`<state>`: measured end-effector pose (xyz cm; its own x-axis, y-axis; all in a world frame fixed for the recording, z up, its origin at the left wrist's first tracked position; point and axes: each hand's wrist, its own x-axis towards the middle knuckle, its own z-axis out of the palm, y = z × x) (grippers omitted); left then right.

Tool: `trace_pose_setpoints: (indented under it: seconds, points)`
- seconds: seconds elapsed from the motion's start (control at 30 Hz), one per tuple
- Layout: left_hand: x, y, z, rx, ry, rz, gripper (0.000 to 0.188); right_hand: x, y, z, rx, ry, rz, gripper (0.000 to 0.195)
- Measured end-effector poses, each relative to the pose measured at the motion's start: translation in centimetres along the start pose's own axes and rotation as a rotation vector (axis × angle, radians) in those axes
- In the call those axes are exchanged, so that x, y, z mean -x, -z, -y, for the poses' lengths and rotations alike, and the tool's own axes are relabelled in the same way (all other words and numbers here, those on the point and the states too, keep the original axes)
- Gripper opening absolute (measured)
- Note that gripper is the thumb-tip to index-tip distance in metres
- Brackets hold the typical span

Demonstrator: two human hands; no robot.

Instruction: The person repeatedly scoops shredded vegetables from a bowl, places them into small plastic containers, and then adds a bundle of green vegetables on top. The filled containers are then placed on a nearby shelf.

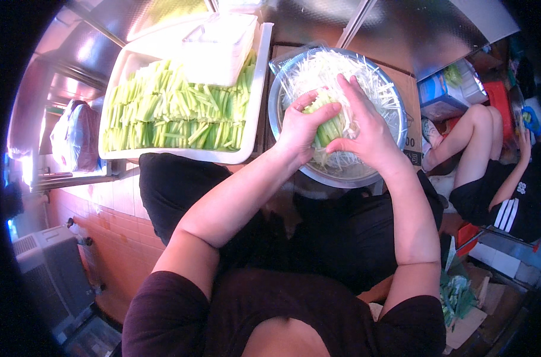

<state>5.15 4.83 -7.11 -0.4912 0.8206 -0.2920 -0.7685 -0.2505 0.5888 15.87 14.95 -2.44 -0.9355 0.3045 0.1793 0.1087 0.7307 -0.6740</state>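
My left hand (pixel 299 127) is closed around a bundle of cut green stems (pixel 328 127), its thumb lying across the top. Against the right side of that bundle is my right hand (pixel 364 129), its fingers stretched out and its thumb by the lower end. Whether the right hand also grips is not clear. Both hands are over a round metal bowl (pixel 342 182) heaped with thin white shreds (pixel 342 64). A clear plastic container (pixel 283 76) shows at the bowl's upper left rim, partly hidden by the hands and shreds.
A white tray (pixel 265 67) of cut green stems (pixel 176 107) stands left, with clear plastic containers (pixel 219 49) on it, washed out by glare. Cardboard (pixel 411 98) lies under the bowl. At right sits another person (pixel 511 192), near a box (pixel 444 96). Leafy greens (pixel 455 296) lie lower right.
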Motion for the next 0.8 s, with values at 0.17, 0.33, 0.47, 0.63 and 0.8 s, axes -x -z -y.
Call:
trace_pose_setpoints:
  seconds: [0.17, 0.33, 0.47, 0.63, 0.8]
  points:
    - [-0.1, -0.2, -0.5, 0.056, -0.002, -0.037, 0.038, 0.3, 0.7, -0.1, 0.022, 0.109, -0.225, 0.068]
    - [-0.4, 0.3, -0.6, 0.109, 0.006, -0.04, 0.037, 0.4, 1.3, -0.1, 0.329, 0.292, -0.272, 0.022]
    - [0.0, -0.3, -1.1, 0.133, 0.038, -0.058, 0.037, 0.4, 2.0, 0.7, 0.262, 0.306, -0.341, 0.014]
    - [0.1, -0.5, -0.9, 0.1, 0.083, -0.049, 0.039, -0.1, 3.2, 0.6, 0.175, 0.319, -0.515, 0.015]
    - [0.5, -0.4, -0.8, 0.106, 0.076, -0.021, 0.041, -0.8, 2.4, -0.1, 0.27, 0.366, -0.33, 0.013]
